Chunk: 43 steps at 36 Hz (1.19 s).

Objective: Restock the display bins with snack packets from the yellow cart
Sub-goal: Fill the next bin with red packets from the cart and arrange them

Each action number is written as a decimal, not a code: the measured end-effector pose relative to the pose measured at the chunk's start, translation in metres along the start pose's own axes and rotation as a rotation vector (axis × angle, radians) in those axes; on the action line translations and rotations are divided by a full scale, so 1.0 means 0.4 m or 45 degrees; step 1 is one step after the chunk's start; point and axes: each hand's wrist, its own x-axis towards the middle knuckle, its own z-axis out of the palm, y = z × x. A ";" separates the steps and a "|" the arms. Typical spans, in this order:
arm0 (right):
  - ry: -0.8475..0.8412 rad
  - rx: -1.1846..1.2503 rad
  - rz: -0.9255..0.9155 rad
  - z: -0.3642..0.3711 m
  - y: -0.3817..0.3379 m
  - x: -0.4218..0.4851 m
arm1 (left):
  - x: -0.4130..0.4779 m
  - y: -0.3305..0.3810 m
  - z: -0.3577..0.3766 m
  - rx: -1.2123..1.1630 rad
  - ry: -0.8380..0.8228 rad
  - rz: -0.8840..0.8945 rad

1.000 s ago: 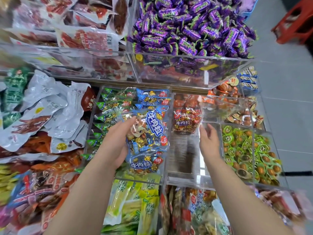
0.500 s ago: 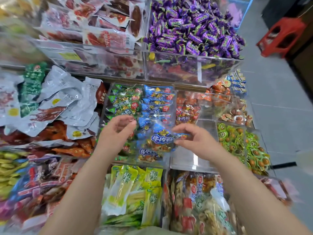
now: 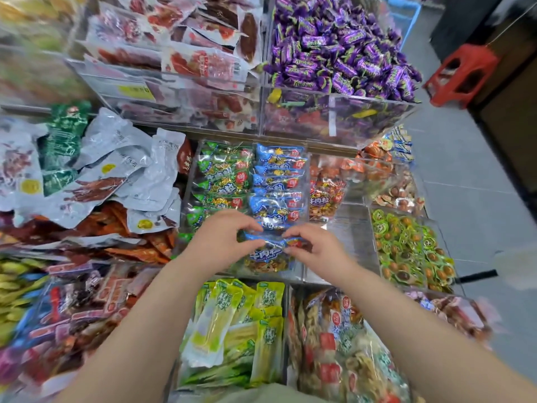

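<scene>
Head view: both hands meet over the front edge of the bin (image 3: 296, 273), a clear one that carries a green row (image 3: 223, 175) of snacks along its left side and a blue row (image 3: 279, 181) along its right. The left hand (image 3: 223, 242) and the right hand (image 3: 316, 251) each have a grip clamped on one packet (image 3: 270, 247), blue like the row behind it. The left pinches its upper left edge between thumb and fingertips. The right pinches its right end, by the red mark. The packet stands at the near end of the blue row, just behind the bin's front wall, with its lower half down inside.

Judged from this, the step in hand is seating a packet in the display, in line with its own kind. The next move calls for pressing it down and squaring it so that it stands against the one behind, then letting both grips go without dragging it back out. The film looks slick and crinkly, so it may spring up or tip forward. After that, another packet must come from the cart, which is not in view.
</scene>
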 end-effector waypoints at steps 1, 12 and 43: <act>-0.042 -0.053 -0.014 0.000 0.009 -0.006 | 0.002 0.001 0.005 0.060 -0.023 0.051; -0.179 -0.341 -0.047 0.003 0.021 0.008 | 0.020 -0.010 0.042 0.405 0.068 0.041; 0.703 0.790 1.041 0.072 0.087 -0.497 | -0.253 0.160 0.257 -0.444 -0.600 -0.312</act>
